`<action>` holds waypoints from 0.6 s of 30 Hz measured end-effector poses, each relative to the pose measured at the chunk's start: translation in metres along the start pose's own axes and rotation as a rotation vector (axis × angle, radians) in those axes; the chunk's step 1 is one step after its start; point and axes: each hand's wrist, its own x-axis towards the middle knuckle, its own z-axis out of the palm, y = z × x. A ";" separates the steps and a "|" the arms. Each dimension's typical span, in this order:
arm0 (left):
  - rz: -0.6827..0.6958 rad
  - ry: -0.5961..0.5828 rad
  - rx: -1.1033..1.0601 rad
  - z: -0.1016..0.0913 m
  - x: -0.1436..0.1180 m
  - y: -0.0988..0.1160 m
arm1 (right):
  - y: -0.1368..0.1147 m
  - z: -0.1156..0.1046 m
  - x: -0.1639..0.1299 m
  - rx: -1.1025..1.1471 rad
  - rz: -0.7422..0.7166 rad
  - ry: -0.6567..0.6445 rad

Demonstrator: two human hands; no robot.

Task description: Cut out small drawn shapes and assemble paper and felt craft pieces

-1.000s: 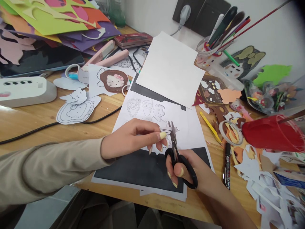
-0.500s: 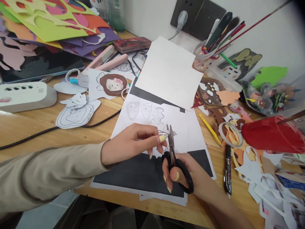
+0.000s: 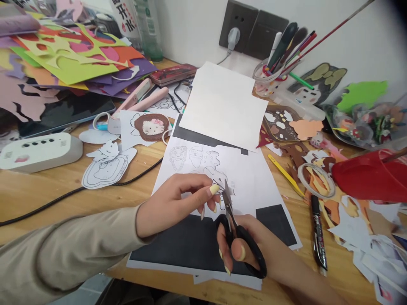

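My left hand (image 3: 178,203) pinches a small printed paper cutout (image 3: 225,185) between thumb and fingers, just above a white sheet of line drawings (image 3: 203,159). My right hand (image 3: 244,248) grips black-handled scissors (image 3: 233,228), thumb and fingers through the loops, blades pointing up into the cutout beside my left fingertips. Both hands hover over a black-printed sheet (image 3: 187,241) at the table's front edge.
The wooden table (image 3: 38,190) holds a blank white sheet (image 3: 224,106), a cat-face cutout (image 3: 151,126), a white device (image 3: 38,151), a black cable (image 3: 63,195), coloured paper piles (image 3: 73,59), a pen cup (image 3: 270,76), a black marker (image 3: 318,233), a tape ring (image 3: 318,180), a red cup (image 3: 369,176) and paper scraps (image 3: 365,237).
The view has tilted so things sit slightly lower in frame. Both hands keep their hold; the scissors have shifted a little along the cutout's edge.
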 end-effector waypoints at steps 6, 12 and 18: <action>0.007 -0.001 0.001 -0.001 0.001 -0.004 | -0.004 0.001 -0.001 -0.064 0.018 0.025; 0.000 -0.003 0.017 -0.001 0.000 -0.002 | -0.005 0.002 -0.002 -0.023 0.057 0.022; 0.009 -0.009 0.024 -0.002 0.002 -0.003 | -0.005 0.001 -0.002 0.017 0.069 -0.009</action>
